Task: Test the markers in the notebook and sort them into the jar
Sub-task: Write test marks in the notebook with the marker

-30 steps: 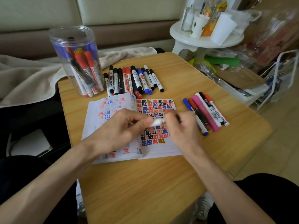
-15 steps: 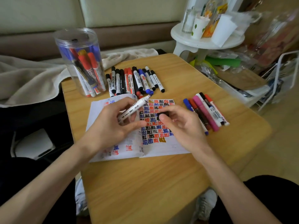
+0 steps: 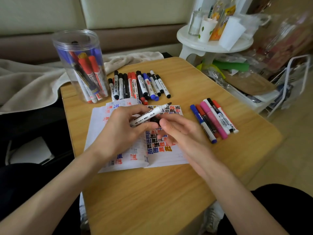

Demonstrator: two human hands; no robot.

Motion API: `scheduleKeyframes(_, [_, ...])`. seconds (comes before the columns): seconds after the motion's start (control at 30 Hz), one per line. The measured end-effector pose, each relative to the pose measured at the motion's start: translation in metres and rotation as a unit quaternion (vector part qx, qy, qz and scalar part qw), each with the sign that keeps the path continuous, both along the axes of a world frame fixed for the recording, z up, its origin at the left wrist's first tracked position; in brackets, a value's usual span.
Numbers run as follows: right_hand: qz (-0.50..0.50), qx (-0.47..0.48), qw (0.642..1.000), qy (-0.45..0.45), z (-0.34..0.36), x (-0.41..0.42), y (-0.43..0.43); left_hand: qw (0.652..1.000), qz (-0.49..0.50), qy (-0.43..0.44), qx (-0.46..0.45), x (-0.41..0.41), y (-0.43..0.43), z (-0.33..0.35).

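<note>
Left hand: palm down over the notebook, forearm coming in from the lower left; thumb and curled fingers clamped on the marker's barrel.
Marker: white barrel, uncapped, dark tip pointing up and right past the left fingertips.
Right hand: forearm from the lower right; thumb and forefinger pinch the cap, other fingers loosely straight.
Cap: black, just under the marker, between the two hands' fingertips.
Marker print: black text along the barrel; "G-0611" seems to read, the rest is too small.
Notebook: open under both hands, with rows of one repeated character in black, blue and red, and one in orange.
Jar: clear, upright, beyond the left fingers, holding red and blue markers.
Row of markers: beyond the fingertips; labels unreadable.
Five markers: right of the right fingers, on the table.
</note>
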State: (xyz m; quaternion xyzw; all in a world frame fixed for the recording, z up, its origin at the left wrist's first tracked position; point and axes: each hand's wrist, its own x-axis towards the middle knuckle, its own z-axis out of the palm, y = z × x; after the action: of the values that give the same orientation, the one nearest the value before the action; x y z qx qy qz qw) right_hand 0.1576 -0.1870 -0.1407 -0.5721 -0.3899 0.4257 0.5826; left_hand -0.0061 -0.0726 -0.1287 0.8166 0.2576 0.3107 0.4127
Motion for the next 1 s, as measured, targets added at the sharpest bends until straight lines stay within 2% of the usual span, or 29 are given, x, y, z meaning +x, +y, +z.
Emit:
scheduleKeyframes(0.27, [-0.036, 0.002, 0.999, -0.028, -0.001, -0.013, 0.0, 0.996, 0.013, 0.077, 0.03, 0.008, -0.004, -0.01])
scheduleKeyframes(0.4, [-0.095, 0.005, 0.994, 0.052, 0.008, -0.001, 0.0, 0.994, -0.017, 0.109, 0.025, 0.008, -0.003, -0.01])
scheduleKeyframes(0.5, [-0.146, 0.023, 0.981, 0.127, 0.019, 0.018, -0.003, 0.996, -0.023, 0.091, -0.01, 0.007, -0.003, -0.012])
scheduleKeyframes(0.63, [-0.165, 0.011, 0.977, 0.138, 0.016, 0.027, -0.01, 0.997, -0.02, 0.08, 0.005, 0.004, -0.003, -0.012])
scheduleKeyframes(0.7, [-0.15, 0.015, 0.981, 0.122, 0.013, 0.027, -0.015, 0.997, -0.012, 0.077, 0.016, 0.001, -0.003, -0.012])
scheduleKeyframes(0.83, [-0.11, 0.048, 0.982, 0.148, 0.014, 0.031, -0.029, 0.993, -0.013, 0.088, 0.077, -0.005, -0.004, -0.014])
scheduleKeyframes(0.9, [-0.094, 0.049, 0.987, 0.118, 0.013, 0.033, -0.035, 0.986, -0.027, 0.109, 0.123, -0.008, -0.008, -0.016])
scheduleKeyframes(1.0, [-0.102, 0.038, 0.994, 0.025, 0.006, 0.03, -0.04, 0.973, -0.038, 0.125, 0.187, -0.011, -0.012, -0.019])
